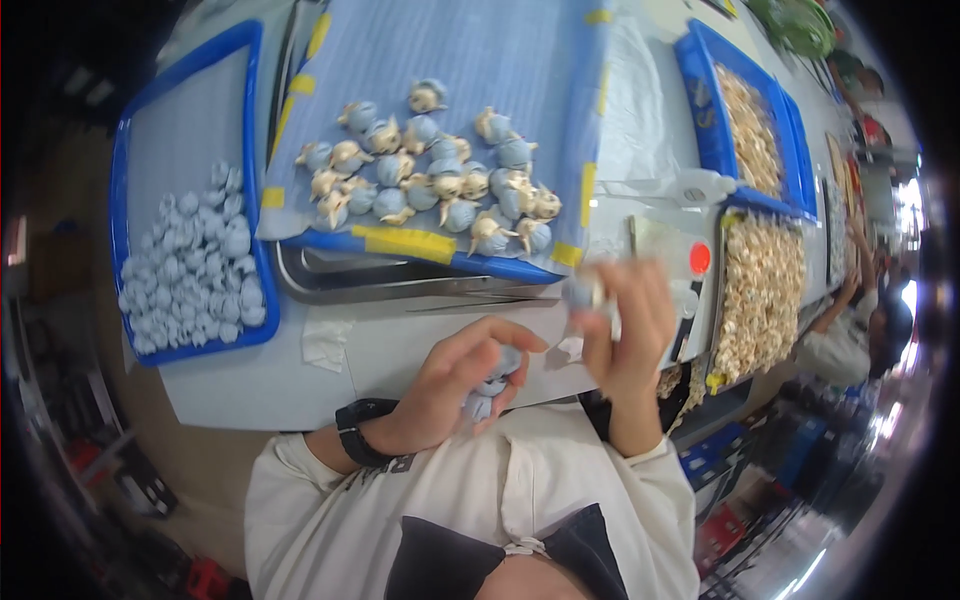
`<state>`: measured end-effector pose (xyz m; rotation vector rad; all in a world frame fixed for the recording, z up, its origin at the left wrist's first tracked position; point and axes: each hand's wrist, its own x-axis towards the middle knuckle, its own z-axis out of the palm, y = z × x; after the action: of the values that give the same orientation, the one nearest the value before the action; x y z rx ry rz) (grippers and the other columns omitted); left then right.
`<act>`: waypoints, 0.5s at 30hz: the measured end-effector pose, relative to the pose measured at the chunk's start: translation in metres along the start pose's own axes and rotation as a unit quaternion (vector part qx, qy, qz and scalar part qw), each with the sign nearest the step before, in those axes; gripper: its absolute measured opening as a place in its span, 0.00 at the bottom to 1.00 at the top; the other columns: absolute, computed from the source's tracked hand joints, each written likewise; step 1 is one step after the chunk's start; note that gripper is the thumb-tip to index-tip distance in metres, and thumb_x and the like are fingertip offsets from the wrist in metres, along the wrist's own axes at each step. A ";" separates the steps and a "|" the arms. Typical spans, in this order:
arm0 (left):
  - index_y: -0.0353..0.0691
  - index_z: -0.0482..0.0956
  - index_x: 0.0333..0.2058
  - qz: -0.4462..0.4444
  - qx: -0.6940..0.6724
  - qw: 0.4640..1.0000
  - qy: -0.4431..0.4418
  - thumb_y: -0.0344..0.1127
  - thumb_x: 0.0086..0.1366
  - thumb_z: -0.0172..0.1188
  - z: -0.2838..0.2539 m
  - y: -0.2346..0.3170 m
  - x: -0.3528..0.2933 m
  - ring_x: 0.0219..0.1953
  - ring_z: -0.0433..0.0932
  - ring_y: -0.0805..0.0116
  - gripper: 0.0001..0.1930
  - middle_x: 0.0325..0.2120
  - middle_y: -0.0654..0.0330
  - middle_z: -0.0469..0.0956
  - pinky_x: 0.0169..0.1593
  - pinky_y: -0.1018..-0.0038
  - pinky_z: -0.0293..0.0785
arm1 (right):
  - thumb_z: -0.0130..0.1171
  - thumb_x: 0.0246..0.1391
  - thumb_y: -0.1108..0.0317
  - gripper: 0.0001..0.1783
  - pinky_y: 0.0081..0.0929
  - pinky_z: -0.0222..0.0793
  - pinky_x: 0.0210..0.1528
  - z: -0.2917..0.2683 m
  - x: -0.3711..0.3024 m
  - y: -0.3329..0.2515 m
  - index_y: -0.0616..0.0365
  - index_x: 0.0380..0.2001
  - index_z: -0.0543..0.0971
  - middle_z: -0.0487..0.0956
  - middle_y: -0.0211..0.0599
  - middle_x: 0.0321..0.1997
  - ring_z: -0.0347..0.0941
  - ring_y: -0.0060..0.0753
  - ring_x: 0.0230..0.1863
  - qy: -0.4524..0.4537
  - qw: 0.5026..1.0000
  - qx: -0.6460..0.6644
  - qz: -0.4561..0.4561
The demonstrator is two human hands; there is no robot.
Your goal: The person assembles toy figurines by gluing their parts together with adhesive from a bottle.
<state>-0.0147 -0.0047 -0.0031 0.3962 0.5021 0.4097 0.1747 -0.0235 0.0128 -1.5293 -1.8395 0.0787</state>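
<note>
My left hand (pixel 455 375), with a black band at its wrist, is curled round a few blue-grey rounded pieces (pixel 480 405) close to my body. To its right, my right hand (pixel 635 325) is raised and smeared by motion. Its fingers pinch a small blue-grey and cream figure head (pixel 582 292), just off the near right corner of the foam-lined tray (pixel 450 50). On that tray lie several figure heads (pixel 420 190), cream with blue-grey caps, gathered toward the near side. Part of what my left hand holds is hidden by its fingers.
At the left, a blue tray (pixel 262 180) holds many blue-grey pieces. Blue bins (pixel 700 110) and a tray (pixel 718 320) of cream parts stand at the right. Tweezers (pixel 490 303), a white bottle (pixel 700 188) and a red round cap (pixel 700 257) lie nearby. Other people (pixel 850 330) work farther right.
</note>
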 end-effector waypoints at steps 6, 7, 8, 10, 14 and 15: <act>0.33 0.63 0.48 0.004 0.055 0.998 -0.020 0.40 0.61 0.49 0.002 0.001 -0.005 0.19 0.66 0.77 0.21 0.26 0.60 0.67 0.18 0.84 0.65 | 0.56 0.38 0.74 0.31 0.40 0.56 0.51 0.041 0.046 0.029 0.57 0.51 0.64 0.66 0.43 0.46 0.59 0.46 0.51 -0.012 0.980 -0.193 0.044; 0.33 0.64 0.47 0.054 0.054 0.997 0.012 0.39 0.61 0.50 0.005 0.002 -0.007 0.18 0.66 0.77 0.19 0.26 0.59 0.67 0.17 0.83 0.65 | 0.56 0.38 0.74 0.31 0.40 0.56 0.51 0.030 0.040 0.024 0.57 0.51 0.64 0.66 0.43 0.46 0.59 0.46 0.51 -0.012 0.976 -0.209 0.054; 0.34 0.65 0.45 0.107 0.051 0.992 0.045 0.38 0.60 0.51 0.006 0.002 -0.006 0.18 0.66 0.76 0.17 0.25 0.59 0.67 0.16 0.83 0.65 | 0.56 0.38 0.74 0.30 0.40 0.56 0.51 0.015 0.037 0.014 0.57 0.51 0.65 0.67 0.44 0.47 0.60 0.46 0.51 0.002 0.990 -0.136 0.043; 0.34 0.66 0.42 0.108 0.074 0.991 0.017 0.37 0.59 0.52 -0.002 0.001 -0.004 0.18 0.66 0.77 0.16 0.25 0.59 0.66 0.15 0.83 0.64 | 0.56 0.37 0.74 0.28 0.38 0.59 0.49 -0.024 0.022 0.001 0.58 0.48 0.69 0.67 0.45 0.49 0.62 0.46 0.51 0.015 0.999 -0.048 0.017; 0.34 0.65 0.38 0.097 0.087 0.991 -0.004 0.37 0.59 0.52 -0.008 -0.005 -0.003 0.18 0.65 0.76 0.13 0.26 0.57 0.65 0.15 0.84 0.64 | 0.52 0.44 0.78 0.15 0.24 0.67 0.37 -0.126 -0.040 0.031 0.60 0.39 0.76 0.76 0.42 0.36 0.72 0.34 0.36 0.232 0.925 -0.183 0.238; 0.33 0.65 0.41 0.094 0.092 0.991 -0.021 0.37 0.60 0.51 -0.008 -0.006 -0.003 0.19 0.65 0.76 0.15 0.27 0.57 0.65 0.15 0.84 0.64 | 0.53 0.47 0.74 0.13 0.23 0.67 0.34 -0.152 -0.057 0.059 0.60 0.40 0.76 0.76 0.41 0.37 0.72 0.32 0.33 0.276 0.892 -0.203 0.295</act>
<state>-0.0200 -0.0088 -0.0112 0.6329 0.4653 0.5378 0.3104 -0.1155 0.0677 -2.0909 -0.9353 -0.4421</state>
